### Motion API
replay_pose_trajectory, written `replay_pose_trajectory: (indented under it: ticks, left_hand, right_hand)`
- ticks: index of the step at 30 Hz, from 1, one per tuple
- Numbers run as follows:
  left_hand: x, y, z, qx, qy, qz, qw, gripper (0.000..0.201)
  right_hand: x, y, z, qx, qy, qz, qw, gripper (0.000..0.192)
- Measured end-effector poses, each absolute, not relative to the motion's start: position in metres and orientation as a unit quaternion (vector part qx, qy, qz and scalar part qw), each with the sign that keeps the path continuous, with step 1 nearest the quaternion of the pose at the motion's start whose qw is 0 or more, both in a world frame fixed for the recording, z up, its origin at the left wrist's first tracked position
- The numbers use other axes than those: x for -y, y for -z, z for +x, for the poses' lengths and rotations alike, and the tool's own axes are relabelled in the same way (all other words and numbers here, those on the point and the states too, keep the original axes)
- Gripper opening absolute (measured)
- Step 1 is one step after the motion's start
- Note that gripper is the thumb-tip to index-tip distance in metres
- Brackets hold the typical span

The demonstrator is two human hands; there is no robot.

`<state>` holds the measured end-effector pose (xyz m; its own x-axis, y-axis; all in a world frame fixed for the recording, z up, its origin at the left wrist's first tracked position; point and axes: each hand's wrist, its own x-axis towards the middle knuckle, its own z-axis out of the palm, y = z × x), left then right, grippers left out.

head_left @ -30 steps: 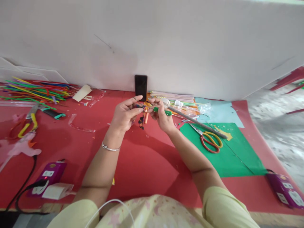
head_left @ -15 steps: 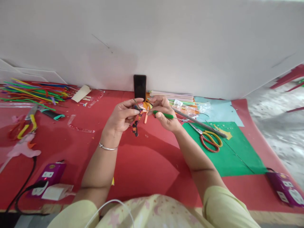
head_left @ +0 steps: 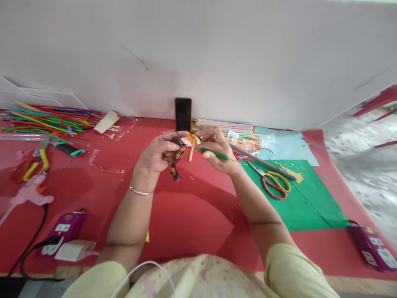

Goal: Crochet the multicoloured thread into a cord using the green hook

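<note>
Above the red mat, my left hand [head_left: 156,155] pinches a small dark, multicoloured strip [head_left: 175,163] that hangs down from its fingertips. My right hand [head_left: 217,150] grips a thin green-handled tool [head_left: 214,154] whose tip points left at the top of the strip. The two hands nearly touch at the fingertips. A short orange stick [head_left: 191,154] lies on the mat just behind them.
Red-and-yellow scissors [head_left: 273,182] and a grey rod [head_left: 263,162] rest on green paper [head_left: 297,207] to the right. A black phone [head_left: 182,112] leans on the wall. Coloured sticks [head_left: 46,118], pliers [head_left: 37,159], a glue gun [head_left: 27,194] and purple power strips [head_left: 63,229] lie left.
Both hands have dropped slightly and drawn closer. The strip now hangs longer below my left fingers, and the green tool has tilted flatter towards it.
</note>
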<state>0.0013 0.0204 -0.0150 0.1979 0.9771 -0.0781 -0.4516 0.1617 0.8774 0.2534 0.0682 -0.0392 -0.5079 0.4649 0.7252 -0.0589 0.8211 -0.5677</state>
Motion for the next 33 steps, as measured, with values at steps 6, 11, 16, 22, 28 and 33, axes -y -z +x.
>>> replay_pose_trajectory:
  ticks: [6, 11, 16, 22, 28, 33]
  left_hand:
    - [-0.02, 0.022, 0.02, -0.38, -0.58, 0.425, 0.582, 0.045]
    - [-0.021, 0.04, 0.039, -0.47, -0.636, 0.509, 0.338, 0.046]
    - [-0.02, 0.051, 0.048, -0.504, -0.64, 0.547, 0.193, 0.05]
    - [-0.017, 0.039, 0.06, -0.445, -0.696, 0.424, 0.372, 0.05]
    - [-0.016, 0.019, 0.044, -0.388, -0.645, 0.319, 0.576, 0.049]
    - [-0.016, 0.008, 0.032, -0.384, -0.615, 0.308, 0.616, 0.045]
  right_hand:
    - [-0.06, 0.049, 0.228, 0.683, -0.52, -0.186, 0.479, 0.064]
    - [-0.049, 0.054, 0.195, 0.396, -0.748, -0.259, 0.465, 0.069]
    - [-0.04, 0.044, 0.187, 0.232, -0.819, -0.257, 0.458, 0.06]
    - [-0.031, 0.041, 0.186, 0.215, -0.827, -0.233, 0.464, 0.059]
    - [-0.045, 0.058, 0.191, 0.391, -0.724, -0.262, 0.504, 0.071]
    - [-0.064, 0.072, 0.211, 0.598, -0.554, -0.235, 0.529, 0.073]
